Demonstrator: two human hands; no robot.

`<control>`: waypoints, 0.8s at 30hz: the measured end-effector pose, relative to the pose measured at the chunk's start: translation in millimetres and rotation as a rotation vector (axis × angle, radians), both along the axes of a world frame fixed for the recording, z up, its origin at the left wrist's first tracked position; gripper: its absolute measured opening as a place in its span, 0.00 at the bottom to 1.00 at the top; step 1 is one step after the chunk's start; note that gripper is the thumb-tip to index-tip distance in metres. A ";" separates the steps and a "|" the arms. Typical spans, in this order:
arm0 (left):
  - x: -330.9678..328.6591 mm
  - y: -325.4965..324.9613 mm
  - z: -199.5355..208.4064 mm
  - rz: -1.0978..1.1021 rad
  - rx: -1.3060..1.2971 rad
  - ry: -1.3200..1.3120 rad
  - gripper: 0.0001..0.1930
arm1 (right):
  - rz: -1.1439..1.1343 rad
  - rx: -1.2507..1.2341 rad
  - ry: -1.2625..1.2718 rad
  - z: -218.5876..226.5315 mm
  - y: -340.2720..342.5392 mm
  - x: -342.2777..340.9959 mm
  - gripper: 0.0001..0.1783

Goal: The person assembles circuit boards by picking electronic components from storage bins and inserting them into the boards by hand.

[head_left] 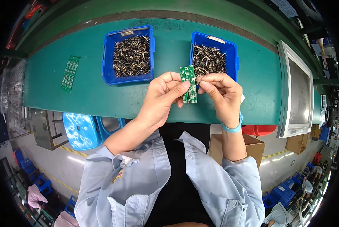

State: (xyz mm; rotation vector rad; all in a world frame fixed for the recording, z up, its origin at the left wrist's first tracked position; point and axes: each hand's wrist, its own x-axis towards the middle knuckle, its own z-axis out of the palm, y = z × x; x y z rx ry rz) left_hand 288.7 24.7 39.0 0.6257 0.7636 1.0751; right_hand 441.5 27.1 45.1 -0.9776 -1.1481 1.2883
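Observation:
My left hand (165, 92) is closed on a narrow green circuit board (193, 94), thumb on its face and fingers behind. The board is held up over the bench, in front of the right-hand bin. At the board's right edge my right hand (223, 92) pinches a small electronic component (197, 81) between thumb and fingertips. Its thin leads show, but its body is mostly hidden. Two blue bins stand behind my hands: the left bin (108, 75) and the right bin (233, 56). Each holds a heap of small dark components with metal leads.
A panel of green circuit boards (70, 73) lies at the left of the green bench (169, 45). At the right edge leans a grey metal-framed panel (290, 94). Below the bench are a blue stool (78, 130), a red stool (258, 130) and a cardboard box (254, 149).

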 end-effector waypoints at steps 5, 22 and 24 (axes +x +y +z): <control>-2.6 -1.7 1.4 0.000 0.009 -0.046 0.08 | -0.036 0.052 -0.112 -8.9 -5.7 -3.5 0.05; -5.7 -6.5 -2.8 -0.003 0.037 0.012 0.05 | 0.023 0.354 -0.541 3.4 -7.0 0.9 0.07; -5.6 -6.7 -4.5 0.000 0.040 0.027 0.05 | 0.034 0.333 -0.539 3.7 -8.4 0.7 0.06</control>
